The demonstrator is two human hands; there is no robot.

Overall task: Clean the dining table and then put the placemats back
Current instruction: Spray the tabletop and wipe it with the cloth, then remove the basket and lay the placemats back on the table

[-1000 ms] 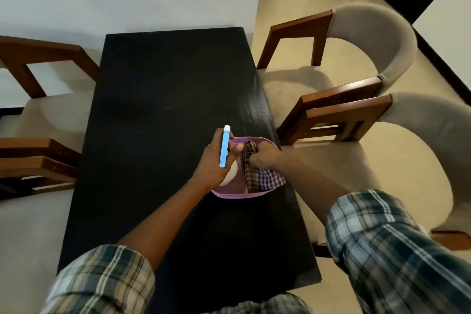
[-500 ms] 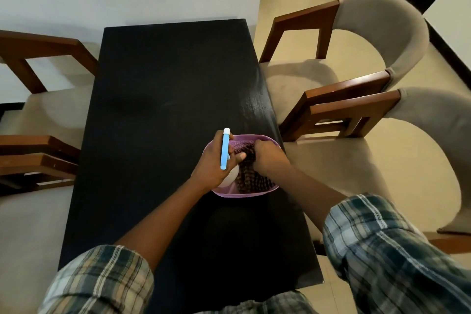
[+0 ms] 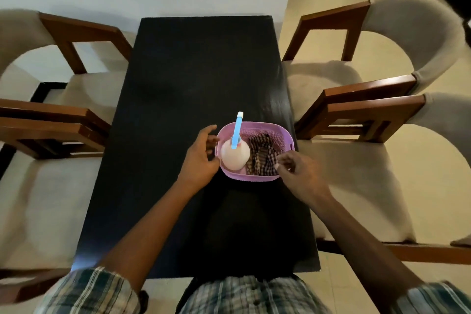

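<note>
A pink plastic basket (image 3: 285,135) stands on the black dining table (image 3: 193,79), right of its middle. In the basket's left half a white spray bottle (image 3: 235,154) with a blue nozzle stands upright. A brown checked cloth (image 3: 262,155) lies crumpled in the right half. My left hand (image 3: 201,158) hovers open just left of the basket, fingers apart, holding nothing. My right hand (image 3: 300,173) is at the basket's near right corner, fingers loosely spread, empty. No placemats are in view.
Two upholstered wooden armchairs (image 3: 369,99) stand along the table's right side and two more (image 3: 51,115) along its left. A pale wall is behind the table's far end. Beige floor tiles show at the right.
My left hand let go of the spray bottle, which now stands in the basket. My right hand released the cloth and pulled back. The view shifted so the table is centred.
</note>
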